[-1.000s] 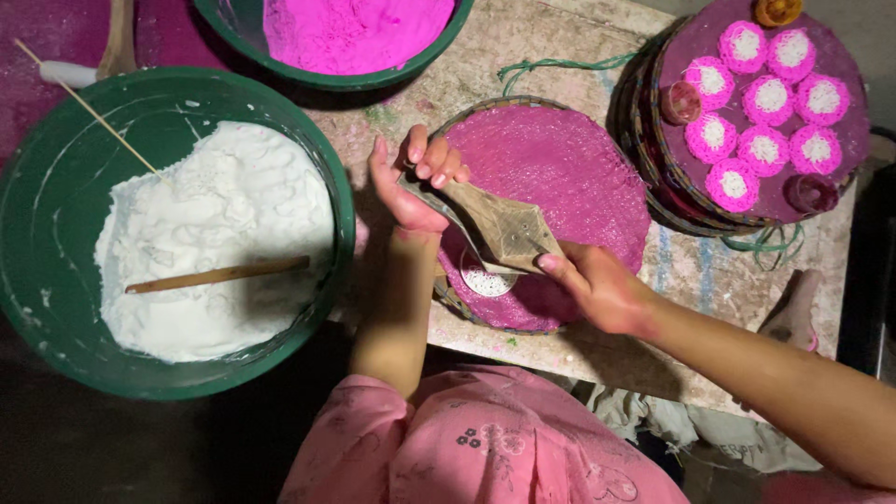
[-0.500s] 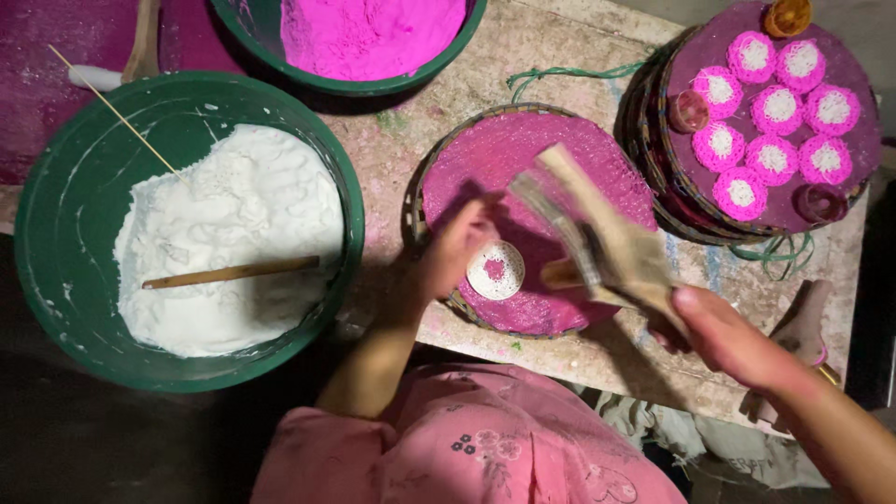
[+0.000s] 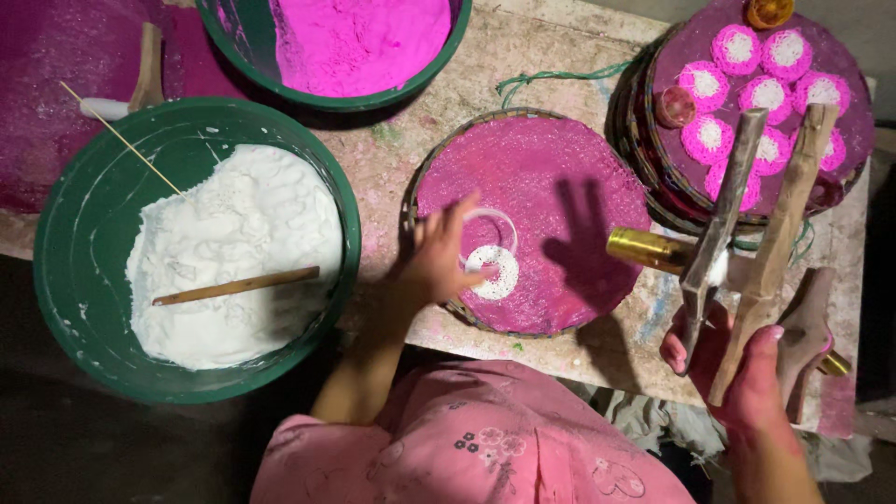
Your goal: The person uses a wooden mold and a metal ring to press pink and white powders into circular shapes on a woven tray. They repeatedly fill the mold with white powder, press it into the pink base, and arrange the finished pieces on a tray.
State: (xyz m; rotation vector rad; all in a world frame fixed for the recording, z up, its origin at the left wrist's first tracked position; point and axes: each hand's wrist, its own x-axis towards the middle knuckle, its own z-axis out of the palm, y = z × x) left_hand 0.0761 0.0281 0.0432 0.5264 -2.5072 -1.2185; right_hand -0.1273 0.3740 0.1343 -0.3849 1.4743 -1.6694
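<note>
At the frame's centre, the left hand (image 3: 437, 263) hovers open-fingered over a pink woven tray (image 3: 560, 177), fingertips at a small white lacy disc (image 3: 495, 271); contact is unclear through the blur. At lower right, the right hand (image 3: 747, 373) grips a wooden press (image 3: 756, 210) with a brass cylinder. A green basin of white flour (image 3: 196, 247) sits left.

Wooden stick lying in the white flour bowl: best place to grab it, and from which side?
Take the wooden stick near its right end, coming from above. That end rests highest and clear on the white flour, toward the green bowl rim; the left end looks partly sunk into the powder. Pinch across its narrow width.
</note>
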